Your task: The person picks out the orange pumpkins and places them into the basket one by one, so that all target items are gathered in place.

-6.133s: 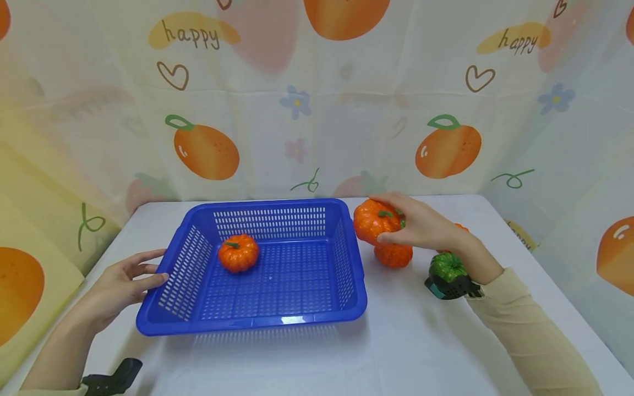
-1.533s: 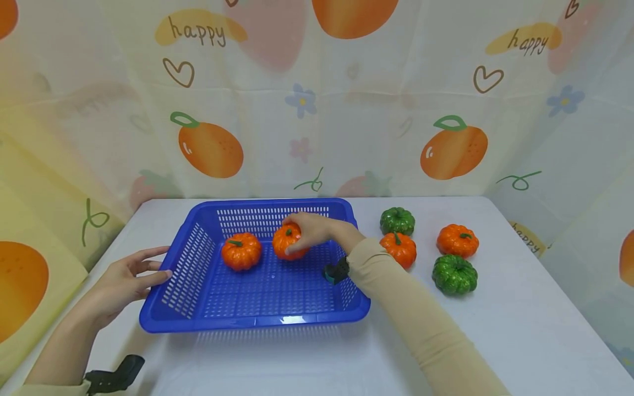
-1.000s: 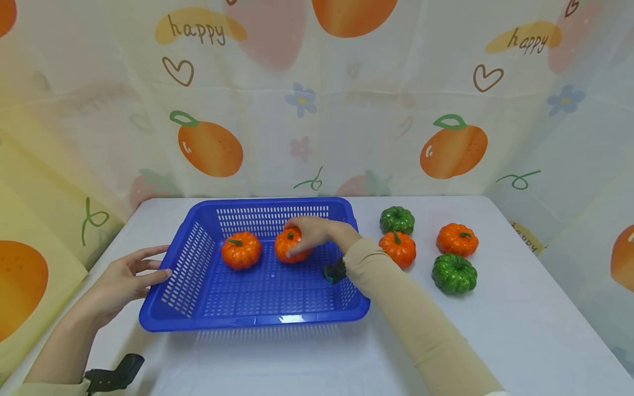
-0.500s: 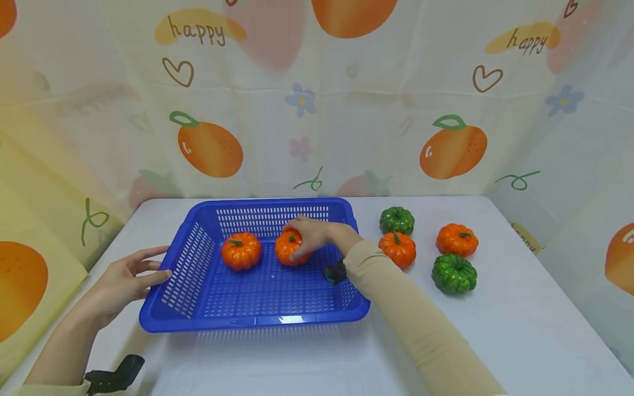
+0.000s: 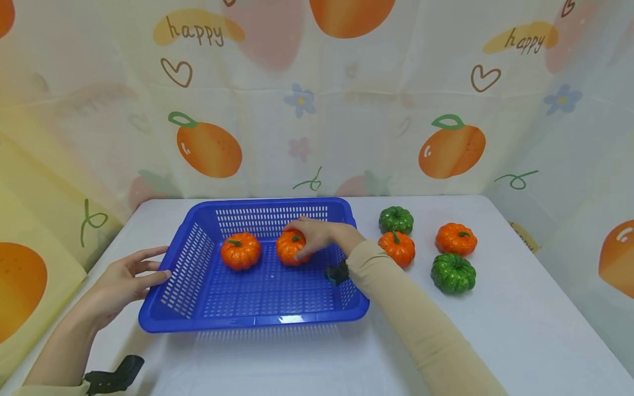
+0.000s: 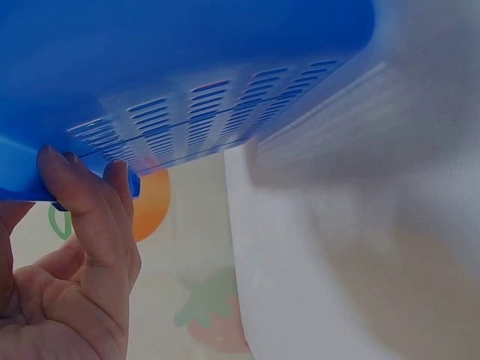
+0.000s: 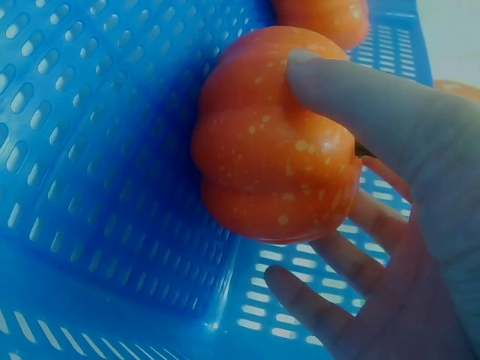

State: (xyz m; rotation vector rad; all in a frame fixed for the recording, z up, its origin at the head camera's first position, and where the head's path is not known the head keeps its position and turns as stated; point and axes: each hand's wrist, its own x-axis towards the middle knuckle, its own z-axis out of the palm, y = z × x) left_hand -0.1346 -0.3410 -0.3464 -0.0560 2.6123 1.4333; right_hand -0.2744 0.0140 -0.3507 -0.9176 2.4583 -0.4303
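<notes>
In the head view a blue plastic basket (image 5: 252,322) stands on the table. My left hand (image 5: 124,278) grips its left rim; in the left wrist view the fingers (image 6: 94,217) press the rim's underside. Inside the basket my right hand (image 5: 319,236) holds a small orange pumpkin (image 5: 287,248) from the right. The right wrist view has the thumb (image 7: 360,101) against this speckled pumpkin (image 7: 270,150), other fingers round the far side, and the pumpkin close over the basket floor. A second orange pumpkin (image 5: 240,251) sits to its left in the basket.
Right of the basket on the white table (image 5: 525,313) are a green pumpkin (image 5: 396,220) with an orange pumpkin (image 5: 398,249) in front of it. Farther right, another orange pumpkin (image 5: 456,240) sits behind a green one (image 5: 453,273). A fruit-print curtain (image 5: 327,121) hangs behind.
Since the oldest frame my right hand has carried the orange pumpkin left, over the rim and down into the basket. Lately it has moved only slightly. My left hand stays on the rim.
</notes>
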